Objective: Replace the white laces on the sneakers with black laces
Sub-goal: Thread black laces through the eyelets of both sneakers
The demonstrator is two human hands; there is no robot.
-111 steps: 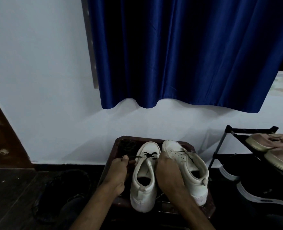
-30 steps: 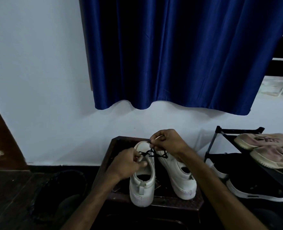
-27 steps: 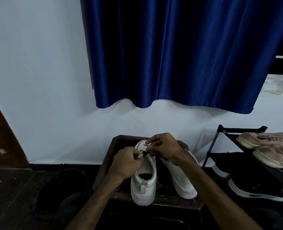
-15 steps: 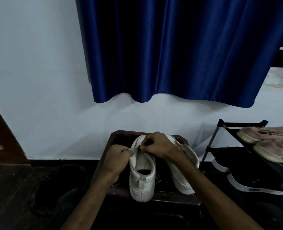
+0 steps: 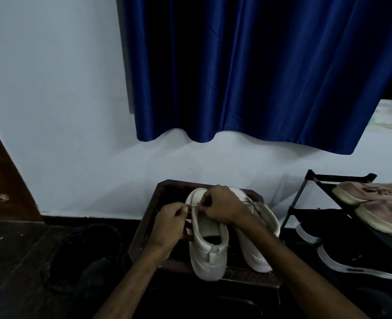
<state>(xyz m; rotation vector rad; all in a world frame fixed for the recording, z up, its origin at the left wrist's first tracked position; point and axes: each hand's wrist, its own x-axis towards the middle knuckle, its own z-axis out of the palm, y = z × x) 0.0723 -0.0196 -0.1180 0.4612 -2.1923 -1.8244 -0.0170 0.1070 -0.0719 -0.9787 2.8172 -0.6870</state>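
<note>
Two white sneakers stand side by side, heels toward me, on a dark wooden stool (image 5: 144, 231). Both hands work at the front of the left sneaker (image 5: 208, 247). My left hand (image 5: 170, 226) pinches something thin at the shoe's left eyelet edge, fingers curled. My right hand (image 5: 222, 208) lies over the shoe's tongue, fingertips pinched close to the left hand's. The black lace is mostly hidden under the hands; only a dark bit shows beside the left fingers. The right sneaker (image 5: 257, 245) sits partly behind my right forearm.
A black shoe rack (image 5: 305, 203) at the right holds pinkish shoes (image 5: 374, 203) on top and black-and-white shoes (image 5: 356, 259) below. A dark basket (image 5: 79, 252) sits on the floor at the left. A blue curtain (image 5: 248, 65) hangs over the white wall behind.
Both hands have dropped from holding the black lace up over the toe and now press close together at the left sneaker's eyelets. The lace crossings are hidden under them.
</note>
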